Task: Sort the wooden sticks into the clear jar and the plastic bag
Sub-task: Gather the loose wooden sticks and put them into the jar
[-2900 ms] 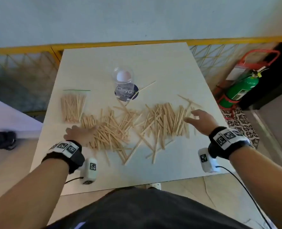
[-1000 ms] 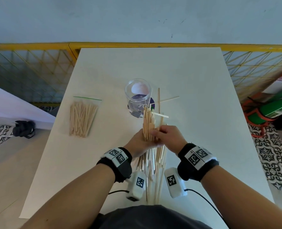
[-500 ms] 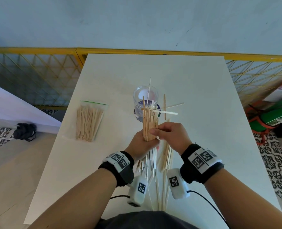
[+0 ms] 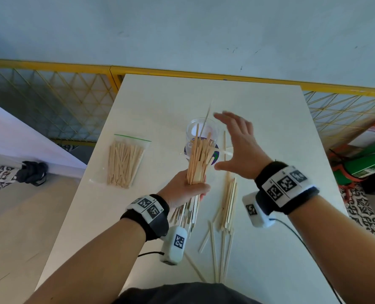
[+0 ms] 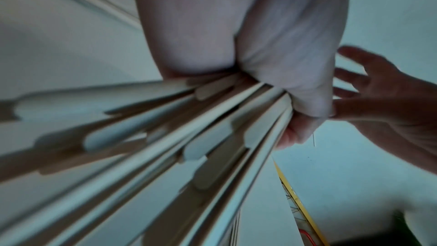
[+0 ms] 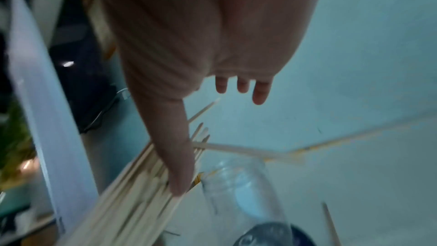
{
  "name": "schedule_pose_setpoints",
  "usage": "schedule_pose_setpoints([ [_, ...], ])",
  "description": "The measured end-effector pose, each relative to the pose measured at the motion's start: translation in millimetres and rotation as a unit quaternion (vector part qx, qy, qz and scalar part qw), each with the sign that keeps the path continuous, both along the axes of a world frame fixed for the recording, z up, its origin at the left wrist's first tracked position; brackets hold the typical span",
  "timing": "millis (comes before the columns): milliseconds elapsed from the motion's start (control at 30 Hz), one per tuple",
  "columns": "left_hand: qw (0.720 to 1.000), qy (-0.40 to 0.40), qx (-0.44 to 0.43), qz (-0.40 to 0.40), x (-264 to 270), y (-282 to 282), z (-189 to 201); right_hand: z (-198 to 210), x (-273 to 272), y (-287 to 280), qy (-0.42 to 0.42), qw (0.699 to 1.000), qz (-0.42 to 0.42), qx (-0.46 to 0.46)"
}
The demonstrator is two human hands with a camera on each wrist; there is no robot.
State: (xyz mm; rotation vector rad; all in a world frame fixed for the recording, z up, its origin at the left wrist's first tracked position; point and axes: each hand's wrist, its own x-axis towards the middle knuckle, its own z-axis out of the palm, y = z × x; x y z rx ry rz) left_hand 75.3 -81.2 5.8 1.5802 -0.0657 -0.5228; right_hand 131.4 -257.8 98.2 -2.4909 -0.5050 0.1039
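Head view: your left hand (image 4: 185, 189) grips a bundle of sticks (image 4: 198, 160) upright above the table (image 4: 270, 119). Your right hand (image 4: 240, 145) hovers beside it, fingers spread, holding nothing. Just behind the bundle stands the jar (image 4: 192, 131). More sticks lie loose (image 4: 227, 200) near you. Left of the jar lies a bag (image 4: 125, 160) of sticks.

Head view high above table (image 4: 259, 110), wrist views close along hands, sharing held sticks (image 4: 198, 159)
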Motion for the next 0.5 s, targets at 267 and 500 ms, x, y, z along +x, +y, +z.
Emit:
schedule_pose_setpoints([
  [267,0.999,-0.041,0.026,-0.021,1.6,9.4,9.5,-2.2,35.7,17.6,-0.095,0.929,0.115,-0.339],
  [500,0.999,-0.044,0.029,0.007,5.4,19.2,11.8,-10.7,24.7,15.4,0.089,0.989,0.039,-0.112],
])
